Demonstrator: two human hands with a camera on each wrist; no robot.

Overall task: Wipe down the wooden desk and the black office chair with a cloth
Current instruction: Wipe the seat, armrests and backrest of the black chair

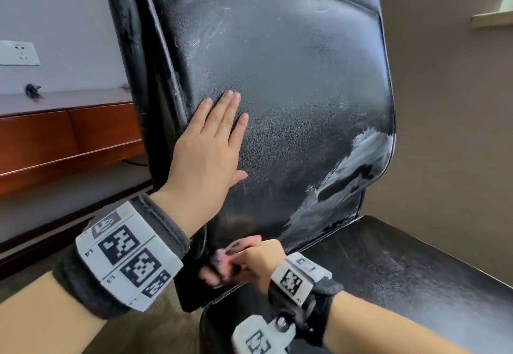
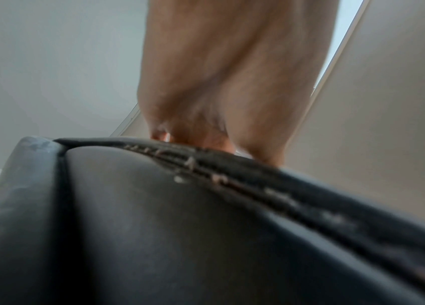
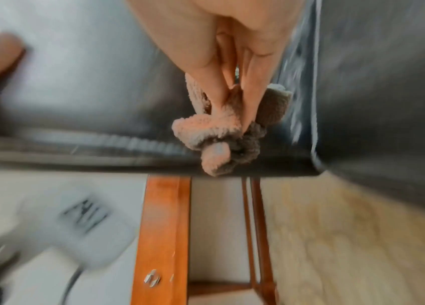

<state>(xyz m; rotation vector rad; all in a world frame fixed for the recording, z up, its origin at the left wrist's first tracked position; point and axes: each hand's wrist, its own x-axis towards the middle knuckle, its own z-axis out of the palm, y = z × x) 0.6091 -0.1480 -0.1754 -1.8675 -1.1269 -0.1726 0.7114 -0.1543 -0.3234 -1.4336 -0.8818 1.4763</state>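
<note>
The black office chair (image 1: 291, 81) fills the head view, its backrest dusty with a white smear at the lower right. My left hand (image 1: 211, 143) lies flat on the backrest with straight fingers, steadying it; in the left wrist view the left hand (image 2: 206, 99) rests on the chair's stitched seam (image 2: 232, 175). My right hand (image 1: 255, 259) grips a bunched pink and grey cloth (image 1: 222, 267) at the bottom left of the backrest. The right wrist view shows the right hand's fingers (image 3: 211, 82) pinching the cloth (image 3: 214, 136) against the chair's edge. The wooden desk (image 1: 69, 137) stands at left.
A wall socket (image 1: 18, 52) and a black plug (image 1: 33, 90) sit above the desk. The chair's seat (image 1: 402, 270) extends at lower right. Carpet floor (image 3: 336, 237) and the desk's wooden leg (image 3: 164, 237) show beneath the chair.
</note>
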